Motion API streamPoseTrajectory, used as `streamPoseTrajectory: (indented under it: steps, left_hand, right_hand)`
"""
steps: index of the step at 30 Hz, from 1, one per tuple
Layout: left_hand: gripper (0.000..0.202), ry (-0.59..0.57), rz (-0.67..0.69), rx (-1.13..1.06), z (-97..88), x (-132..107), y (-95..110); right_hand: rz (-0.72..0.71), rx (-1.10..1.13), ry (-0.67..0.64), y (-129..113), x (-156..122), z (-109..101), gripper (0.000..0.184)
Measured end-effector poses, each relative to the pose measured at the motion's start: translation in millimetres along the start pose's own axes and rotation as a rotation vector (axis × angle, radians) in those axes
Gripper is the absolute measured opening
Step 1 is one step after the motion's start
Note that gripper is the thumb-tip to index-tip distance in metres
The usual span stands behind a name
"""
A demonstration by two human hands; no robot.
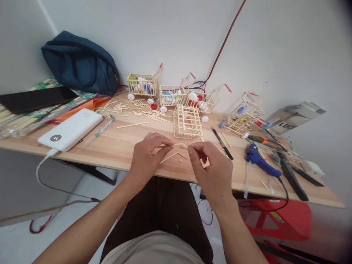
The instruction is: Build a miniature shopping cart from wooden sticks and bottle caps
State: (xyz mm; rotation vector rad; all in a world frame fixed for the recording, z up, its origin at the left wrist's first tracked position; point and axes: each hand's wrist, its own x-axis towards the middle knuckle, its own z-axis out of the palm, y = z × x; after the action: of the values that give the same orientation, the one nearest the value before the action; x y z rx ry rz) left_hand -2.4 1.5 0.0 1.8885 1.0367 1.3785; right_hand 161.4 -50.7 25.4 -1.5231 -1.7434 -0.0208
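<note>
My left hand [150, 153] pinches the left end of a thin wooden stick piece [180, 144] between thumb and fingers. My right hand [212, 163] is closed on the right end of the same piece, which looks bent or joined at a shallow angle in the middle. Just below it on the table lie two sticks meeting in an angle [169, 157] and a tiny wooden bit [180, 161]. Right behind my fingers stands a cage-like stick frame [187, 123].
Several miniature stick shopping carts [143, 84] line the wall, some filled with bottle caps. Loose sticks [154, 116] lie before them. A white power bank [70, 129] sits left; a black pen [222, 143], blue glue gun [260, 160] and pliers [264, 140] lie right.
</note>
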Motion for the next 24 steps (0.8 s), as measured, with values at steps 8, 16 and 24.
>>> streamPoseTrajectory:
  steps: [8,16,24]
  left_hand:
    - [0.007,0.011,0.032,0.014,-0.1,-0.3,-2.5]
    - [0.009,0.016,0.041,0.047,-0.5,0.1,-1.1]
    - [0.008,0.034,0.022,0.038,-1.1,-1.1,0.6]
  right_hand:
    - [0.007,0.007,-0.001,1.7,-0.7,1.5,0.010]
    - [0.016,-0.003,-0.014,0.3,-1.0,1.4,0.012]
    - [0.020,0.014,-0.015,1.1,-1.7,3.1,0.011]
